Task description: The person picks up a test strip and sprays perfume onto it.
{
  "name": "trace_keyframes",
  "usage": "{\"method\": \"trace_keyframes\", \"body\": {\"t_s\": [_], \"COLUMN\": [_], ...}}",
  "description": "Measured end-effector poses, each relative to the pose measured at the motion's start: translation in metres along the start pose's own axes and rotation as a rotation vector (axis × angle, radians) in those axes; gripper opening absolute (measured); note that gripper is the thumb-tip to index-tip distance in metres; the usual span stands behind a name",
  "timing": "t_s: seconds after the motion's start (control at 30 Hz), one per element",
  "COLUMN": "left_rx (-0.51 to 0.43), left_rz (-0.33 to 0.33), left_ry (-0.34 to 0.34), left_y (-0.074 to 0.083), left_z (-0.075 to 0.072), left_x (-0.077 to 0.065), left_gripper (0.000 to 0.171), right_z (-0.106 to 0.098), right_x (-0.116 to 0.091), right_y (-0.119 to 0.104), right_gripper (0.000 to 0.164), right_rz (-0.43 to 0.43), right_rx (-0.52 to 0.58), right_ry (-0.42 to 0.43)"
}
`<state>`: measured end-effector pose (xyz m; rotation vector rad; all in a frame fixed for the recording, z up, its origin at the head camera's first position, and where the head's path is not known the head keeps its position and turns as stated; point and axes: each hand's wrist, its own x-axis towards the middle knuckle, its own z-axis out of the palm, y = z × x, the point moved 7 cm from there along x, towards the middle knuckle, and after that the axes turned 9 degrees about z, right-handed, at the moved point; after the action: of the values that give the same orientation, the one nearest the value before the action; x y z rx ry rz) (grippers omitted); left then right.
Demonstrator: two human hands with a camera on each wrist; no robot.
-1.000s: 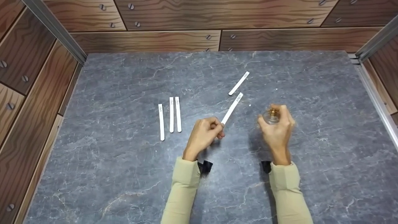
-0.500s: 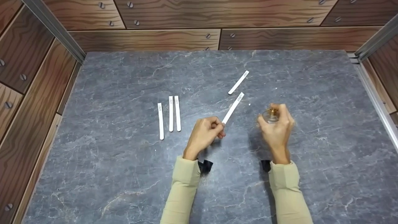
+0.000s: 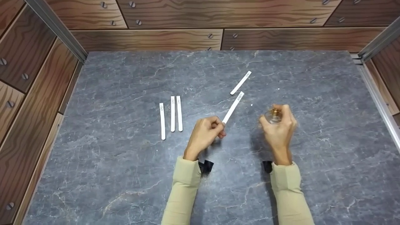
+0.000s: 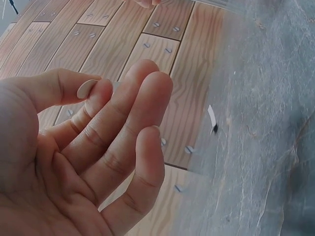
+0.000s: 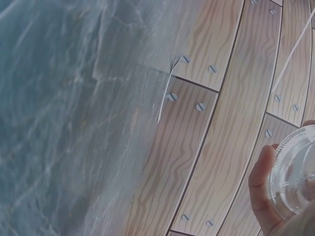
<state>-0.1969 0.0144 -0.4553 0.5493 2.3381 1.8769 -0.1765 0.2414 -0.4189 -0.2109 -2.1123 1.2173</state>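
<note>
In the head view my left hand (image 3: 204, 134) pinches the near end of a white paper test strip (image 3: 232, 107) between thumb and forefinger. The strip slants up and to the right, with small dark writing near its far end. My right hand (image 3: 279, 131) grips a small clear glass perfume bottle with a gold spray top (image 3: 275, 114), the forefinger on or beside that top. From the right wrist, the ribbed round base of the perfume bottle (image 5: 295, 172) shows at the edge. The left wrist view shows the strip's rounded end (image 4: 86, 89) at my thumb tip.
Several more white strips lie on the grey marbled table (image 3: 125, 175): a left strip (image 3: 162, 122), a close pair beside it, and one slanted strip (image 3: 240, 82) farther back. Wood-patterned panels (image 3: 175, 15) and metal rails enclose the table's back and sides.
The far end of the held strip has swayed slightly right and then back left. Both hands keep their grips in nearly the same places; the head view shifts very slightly.
</note>
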Motion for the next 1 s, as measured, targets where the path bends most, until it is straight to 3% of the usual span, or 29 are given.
{"method": "trace_keyframes", "body": {"t_s": [0.23,0.7,1.0], "left_rx": [-0.022,-0.117,-0.068], "left_rz": [-0.015,-0.066,-0.111], "left_ry": [0.033,0.167,0.192], "left_y": [-0.006,-0.024,-0.027], "left_z": [-0.004,-0.013,-0.015], "left_x": [0.007,0.037,0.053], "left_gripper": [0.019,0.020,0.020], "right_z": [0.000,0.000,-0.006], "right_x": [0.000,0.004,0.004], "right_y": [0.000,-0.002,-0.003], "right_gripper": [0.038,0.040,0.041], "right_rz": [0.057,0.023,-0.002], "right_rx": [0.028,0.081,0.127], "right_ry": [0.022,0.050,0.098]}}
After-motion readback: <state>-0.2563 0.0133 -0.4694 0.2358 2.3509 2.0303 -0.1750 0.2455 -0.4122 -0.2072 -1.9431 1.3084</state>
